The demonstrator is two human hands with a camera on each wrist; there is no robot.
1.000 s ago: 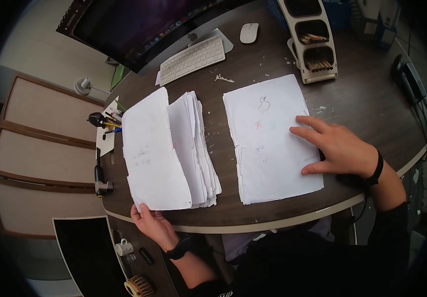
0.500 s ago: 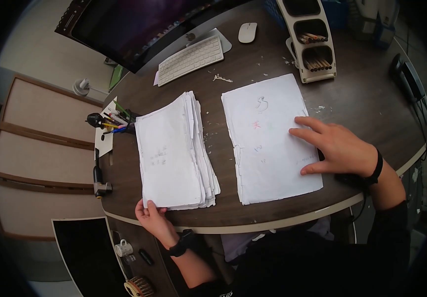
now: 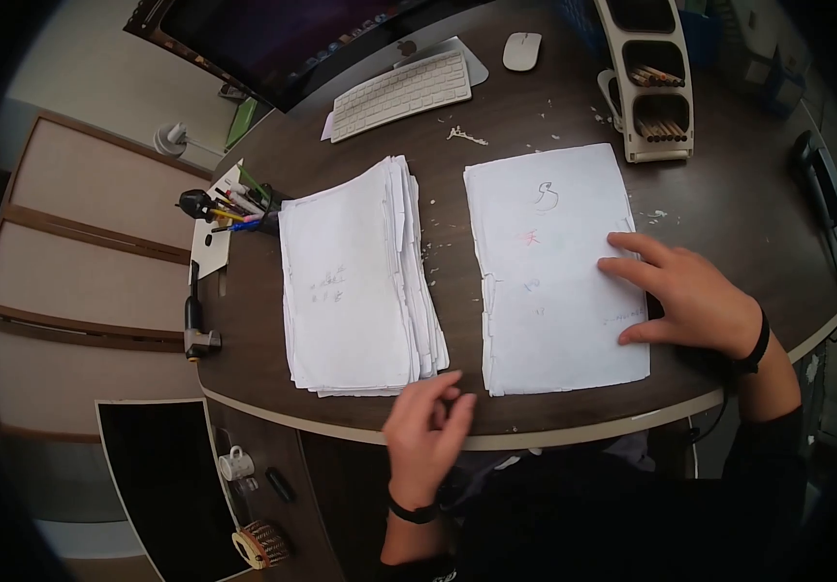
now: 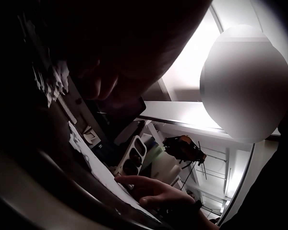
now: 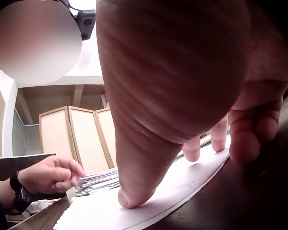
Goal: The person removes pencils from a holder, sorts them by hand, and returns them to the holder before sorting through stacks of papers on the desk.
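Observation:
Two piles of white paper lie side by side in the head view. The left pile (image 3: pixel 346 281) is thick with uneven edges and faint writing on top; the right pile (image 3: pixel 564 262) bears a few marks, one of them red. My left hand (image 3: pixel 423 436) is at the desk's front edge by the left pile's lower right corner, fingers loosely bent, holding nothing. My right hand (image 3: pixel 695 301) rests with spread fingers on the right pile's right side. In the right wrist view, the thumb of the right hand (image 5: pixel 182 86) touches the sheet (image 5: pixel 177 191).
Behind the piles are a keyboard (image 3: pixel 401 97), a mouse (image 3: pixel 522 51) and a monitor. A pencil holder (image 3: pixel 659 107) stands at the back right, and a pen cup (image 3: pixel 268 213) left of the thick pile. Paper scraps (image 3: pixel 467 136) lie on the desk.
My left hand has let go of the sheet, which now lies flat on the left pile, and has moved right. The right hand stays on its pile. The head view has shifted slightly.

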